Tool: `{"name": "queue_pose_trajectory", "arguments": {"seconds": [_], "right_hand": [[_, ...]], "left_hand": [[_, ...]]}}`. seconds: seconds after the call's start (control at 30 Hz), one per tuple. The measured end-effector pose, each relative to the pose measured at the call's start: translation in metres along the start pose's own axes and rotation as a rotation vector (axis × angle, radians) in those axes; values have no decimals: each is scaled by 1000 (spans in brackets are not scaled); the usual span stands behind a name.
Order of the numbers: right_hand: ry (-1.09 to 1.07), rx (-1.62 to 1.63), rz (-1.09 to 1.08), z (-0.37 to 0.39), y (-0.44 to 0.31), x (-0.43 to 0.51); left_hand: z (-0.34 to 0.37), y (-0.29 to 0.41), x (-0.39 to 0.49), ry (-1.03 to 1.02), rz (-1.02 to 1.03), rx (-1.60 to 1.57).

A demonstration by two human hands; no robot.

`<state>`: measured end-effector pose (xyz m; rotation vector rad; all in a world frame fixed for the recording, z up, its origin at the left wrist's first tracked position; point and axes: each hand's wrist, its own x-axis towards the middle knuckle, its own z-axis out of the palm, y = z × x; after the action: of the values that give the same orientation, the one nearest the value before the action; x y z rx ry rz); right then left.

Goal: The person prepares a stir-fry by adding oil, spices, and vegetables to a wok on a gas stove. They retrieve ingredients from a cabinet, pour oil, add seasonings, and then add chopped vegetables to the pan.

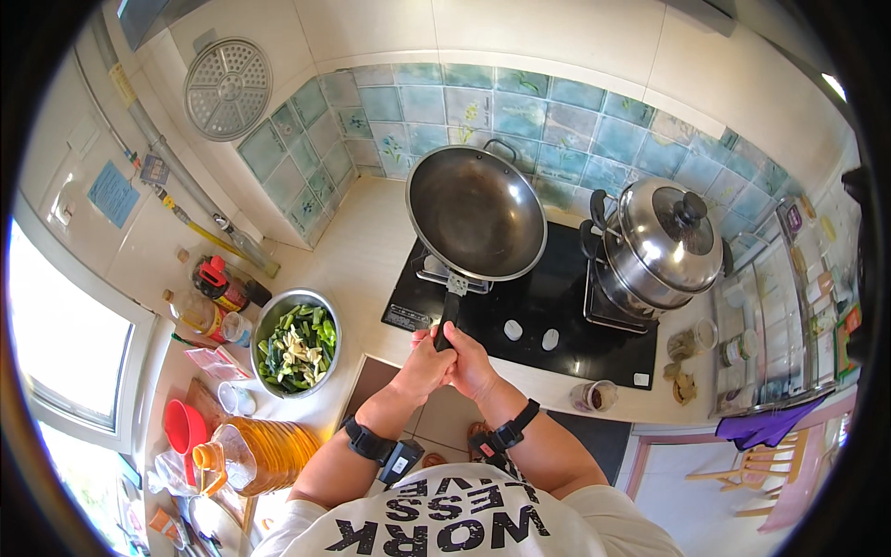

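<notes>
Both of my hands close around the black handle (451, 313) of a steel wok (477, 209). My left hand (426, 365) and my right hand (472, 359) meet at the handle's near end. No food shows inside the wok, whose dark, worn inner surface faces up. It is over the left burner (420, 268) of a black glass gas hob (480, 317); whether it rests on the pan support or is raised, I cannot tell. Left of my hands, a metal bowl (333, 376) holds cut green vegetables (287, 341) with pale sliced pieces, perhaps garlic, on top.
A lidded steel pot (644, 275) occupies the right burner. Two white knobs (513, 330) are on the hob's front. A glass jar (594, 397) stands near the counter's front edge. At left are sauce bottles (221, 282), a large oil jug (268, 452) and a red plastic ladle (184, 426).
</notes>
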<state>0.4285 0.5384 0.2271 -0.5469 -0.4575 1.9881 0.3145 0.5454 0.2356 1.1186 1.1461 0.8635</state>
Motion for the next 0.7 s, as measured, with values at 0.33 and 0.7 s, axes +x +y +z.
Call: {"name": "queue_pose_trajectory", "arguments": {"seconds": [0.33,0.7], "right_hand": [[11,-24,60,1,-4,7],[161,-232,74,10,8,17]], "left_hand": [[-4,39,-16,-41,-345,-219],[-28,32,-19,-116,-413,-369]]}}
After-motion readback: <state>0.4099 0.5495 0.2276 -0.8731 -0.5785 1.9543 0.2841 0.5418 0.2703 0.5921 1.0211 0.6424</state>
